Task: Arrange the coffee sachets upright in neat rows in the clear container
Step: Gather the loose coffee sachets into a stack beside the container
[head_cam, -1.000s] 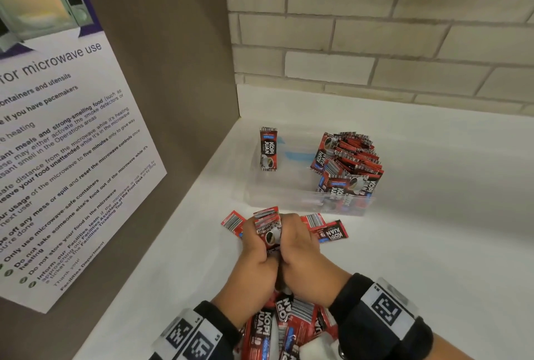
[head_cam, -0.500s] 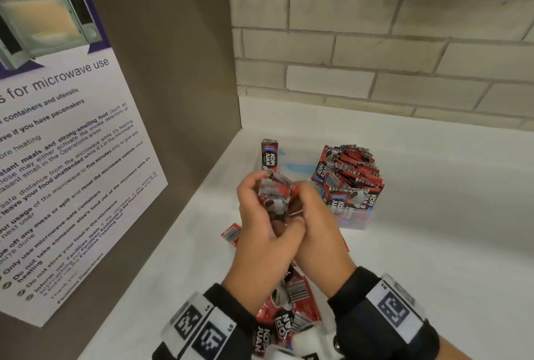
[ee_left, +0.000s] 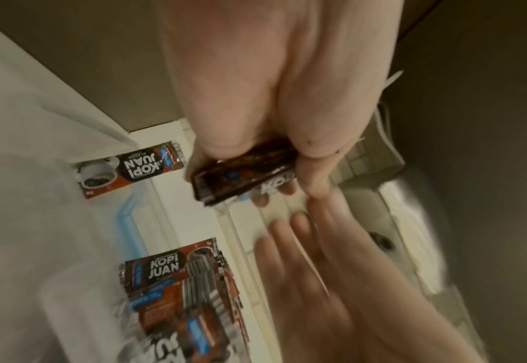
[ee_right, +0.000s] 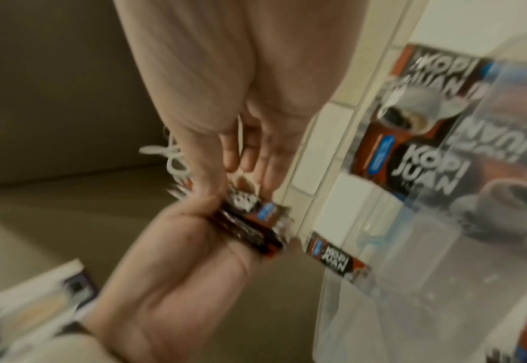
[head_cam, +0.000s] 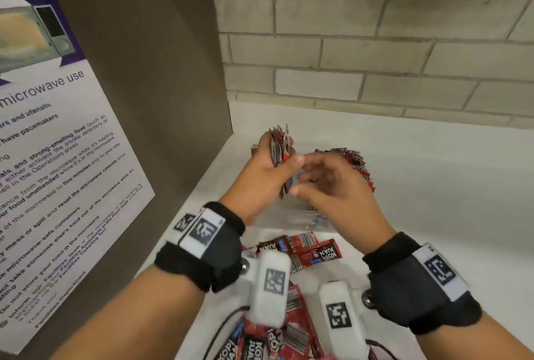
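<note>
The left hand [head_cam: 261, 179] grips a small stack of sachets [head_cam: 278, 147] on edge above the container [head_cam: 300, 218]; half a second ago both hands clasped it lower, nearer the body. The right hand [head_cam: 335, 189] has let go and hovers just beside the stack, fingers loosely spread, holding nothing. The sachets are red and black, marked KOPI JUAN. Inside the clear container a packed row [ee_left: 178, 289] stands at the right and one sachet [ee_left: 128, 172] stands alone at the left. More lie loose on the table [head_cam: 433, 200] near the wrists.
</note>
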The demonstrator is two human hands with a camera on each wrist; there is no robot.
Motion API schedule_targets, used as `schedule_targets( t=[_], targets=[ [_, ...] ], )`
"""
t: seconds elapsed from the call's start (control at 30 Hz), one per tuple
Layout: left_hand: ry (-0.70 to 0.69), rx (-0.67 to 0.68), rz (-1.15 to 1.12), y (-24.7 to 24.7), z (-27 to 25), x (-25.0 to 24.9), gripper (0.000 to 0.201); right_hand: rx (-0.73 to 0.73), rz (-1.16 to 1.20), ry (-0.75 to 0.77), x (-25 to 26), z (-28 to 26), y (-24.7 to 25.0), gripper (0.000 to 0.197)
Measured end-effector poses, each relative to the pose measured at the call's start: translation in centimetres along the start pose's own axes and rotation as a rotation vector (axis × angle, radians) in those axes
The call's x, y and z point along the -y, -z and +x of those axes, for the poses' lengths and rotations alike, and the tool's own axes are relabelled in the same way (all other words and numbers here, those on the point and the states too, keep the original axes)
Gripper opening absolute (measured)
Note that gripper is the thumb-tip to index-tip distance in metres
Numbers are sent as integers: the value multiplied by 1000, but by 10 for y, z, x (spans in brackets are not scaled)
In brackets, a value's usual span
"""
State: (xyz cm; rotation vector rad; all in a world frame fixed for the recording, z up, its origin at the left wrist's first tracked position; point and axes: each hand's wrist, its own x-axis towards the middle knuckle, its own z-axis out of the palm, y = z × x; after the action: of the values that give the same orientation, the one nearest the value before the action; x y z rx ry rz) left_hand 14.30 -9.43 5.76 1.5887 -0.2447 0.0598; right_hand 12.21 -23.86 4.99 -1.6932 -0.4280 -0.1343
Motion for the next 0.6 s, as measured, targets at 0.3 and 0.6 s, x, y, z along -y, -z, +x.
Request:
schedule_targets(
  t=[0.3, 0.6],
  targets=[
    [331, 191, 507, -5, 65, 43, 47, -678, 203, -241, -39, -7, 66, 25],
    [384, 250, 765, -21, 91, 69, 66, -663, 326, -500, -75, -16, 72, 16]
  ],
)
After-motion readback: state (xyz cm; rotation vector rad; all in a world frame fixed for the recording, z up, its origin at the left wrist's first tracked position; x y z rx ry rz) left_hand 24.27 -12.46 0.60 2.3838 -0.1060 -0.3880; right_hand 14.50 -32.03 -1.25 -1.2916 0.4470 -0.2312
